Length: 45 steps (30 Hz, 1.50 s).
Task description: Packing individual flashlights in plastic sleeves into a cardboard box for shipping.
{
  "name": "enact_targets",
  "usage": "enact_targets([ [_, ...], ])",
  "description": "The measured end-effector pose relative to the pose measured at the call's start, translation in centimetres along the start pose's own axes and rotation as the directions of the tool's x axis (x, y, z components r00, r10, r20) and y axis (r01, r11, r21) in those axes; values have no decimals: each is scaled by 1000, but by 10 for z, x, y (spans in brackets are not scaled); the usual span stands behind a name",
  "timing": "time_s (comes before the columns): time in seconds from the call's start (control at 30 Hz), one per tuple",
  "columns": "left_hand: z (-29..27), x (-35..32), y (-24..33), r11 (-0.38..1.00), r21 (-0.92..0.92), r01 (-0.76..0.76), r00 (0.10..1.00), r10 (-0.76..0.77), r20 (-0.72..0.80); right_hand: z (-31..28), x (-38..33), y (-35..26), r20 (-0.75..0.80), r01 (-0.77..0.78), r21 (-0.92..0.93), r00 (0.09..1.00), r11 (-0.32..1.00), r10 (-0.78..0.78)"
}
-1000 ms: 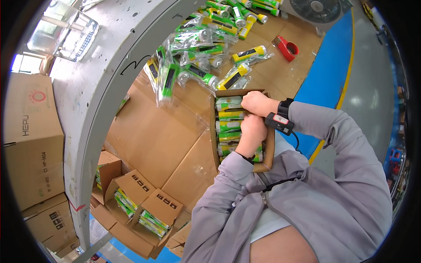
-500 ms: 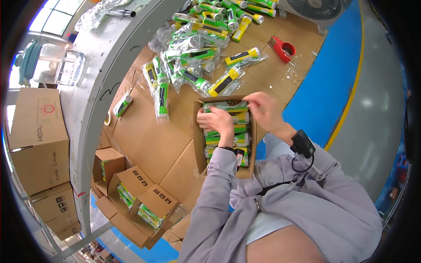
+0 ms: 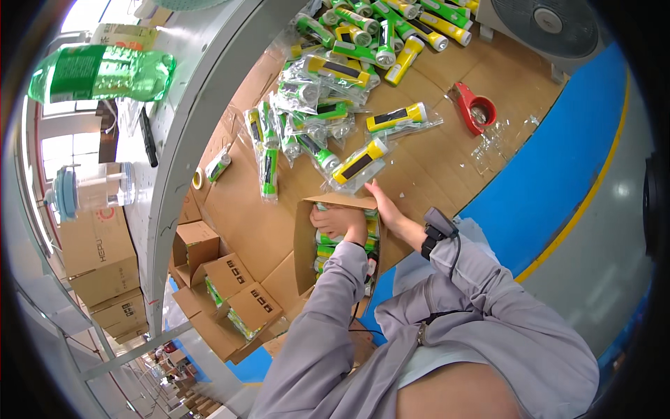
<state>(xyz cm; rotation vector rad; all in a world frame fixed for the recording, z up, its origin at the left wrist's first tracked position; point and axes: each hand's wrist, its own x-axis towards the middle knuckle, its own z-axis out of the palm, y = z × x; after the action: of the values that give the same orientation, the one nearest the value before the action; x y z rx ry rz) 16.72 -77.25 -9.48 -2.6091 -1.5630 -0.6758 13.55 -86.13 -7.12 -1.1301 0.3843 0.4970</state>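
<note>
A cardboard box (image 3: 302, 246) stands open in front of me, packed with bagged green and yellow flashlights (image 3: 325, 251). My left hand (image 3: 338, 222) reaches inside it at the far end, palm down on the flashlights; its fingertips are partly hidden. Along the box's far right corner lies my right hand (image 3: 391, 211), fingers stretched out, with nothing in it. Just beyond the box, a yellow flashlight (image 3: 359, 162) in clear plastic lies near my right fingertips. Another bagged yellow flashlight (image 3: 396, 119) lies farther off.
Loose flashlights (image 3: 352, 52) pile up at the back of the cardboard-covered table. A red tape dispenser (image 3: 474, 109) and a fan (image 3: 548, 28) are at the right. Filled small boxes (image 3: 234, 283) stand at the left, below a grey shelf edge (image 3: 183, 105) holding bottles.
My left hand has gone deeper into the box. My right hand has come down from above the far right corner to its outer side. The box has tilted, and my view has shifted.
</note>
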Motion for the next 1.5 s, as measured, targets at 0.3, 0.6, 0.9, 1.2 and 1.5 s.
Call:
enact_targets([
  [0.3,-11,-7,11,986,164,-40,965,-5,263,-11,13,16,-3,82,-219,996,972,-84],
  [0.6,-8,-6,-13,957,237,-168,976,127,180,-23,18,25,243,197,-375,964,906,-109],
  [0.9,-65,47,-10,887,-458,-56,449,432,782,-40,26,23,448,273,-451,893,850,-49],
  [1.2,-44,35,-39,581,-621,-527,222,799,559,-37,27,14,446,113,-367,892,923,69],
  [1.5,-9,19,-47,619,-554,-557,204,748,631,-36,28,14,393,13,-202,917,979,69],
])
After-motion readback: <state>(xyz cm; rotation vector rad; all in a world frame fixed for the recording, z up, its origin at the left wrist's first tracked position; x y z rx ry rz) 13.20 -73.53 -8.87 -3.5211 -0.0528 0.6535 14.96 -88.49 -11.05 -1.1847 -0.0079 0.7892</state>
